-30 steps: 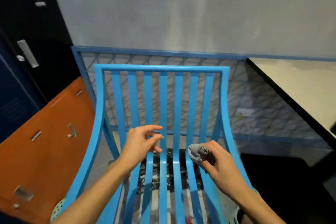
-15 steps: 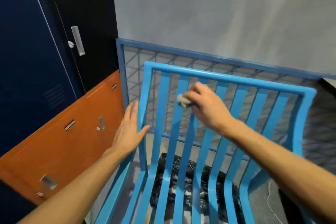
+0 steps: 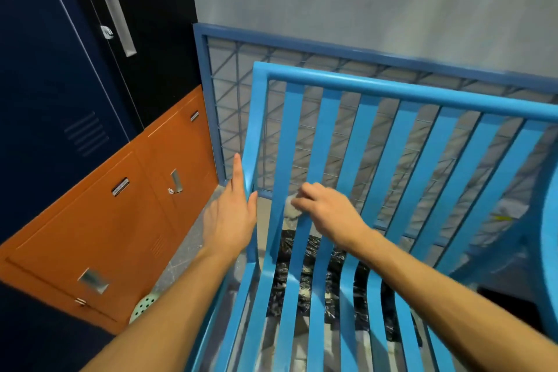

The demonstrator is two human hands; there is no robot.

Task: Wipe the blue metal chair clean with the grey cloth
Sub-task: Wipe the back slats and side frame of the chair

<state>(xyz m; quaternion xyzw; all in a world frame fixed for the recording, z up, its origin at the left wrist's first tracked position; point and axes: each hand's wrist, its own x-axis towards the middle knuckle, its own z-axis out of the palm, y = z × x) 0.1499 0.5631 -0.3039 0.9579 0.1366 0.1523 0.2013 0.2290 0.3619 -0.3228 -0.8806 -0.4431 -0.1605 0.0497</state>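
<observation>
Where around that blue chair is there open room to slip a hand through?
The gaps between the chair back slats right of the right hand are open. A floor strip lies bare beside the orange lockers. It's crowded at the left post, where the left hand and cloth sit.

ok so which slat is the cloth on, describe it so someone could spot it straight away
Start at the blue metal chair and its left upright, where the left hand rests flat. Count slats rightward: the right hand presses the grey cloth on the first slat, the only one with a pale wad on it.
</observation>
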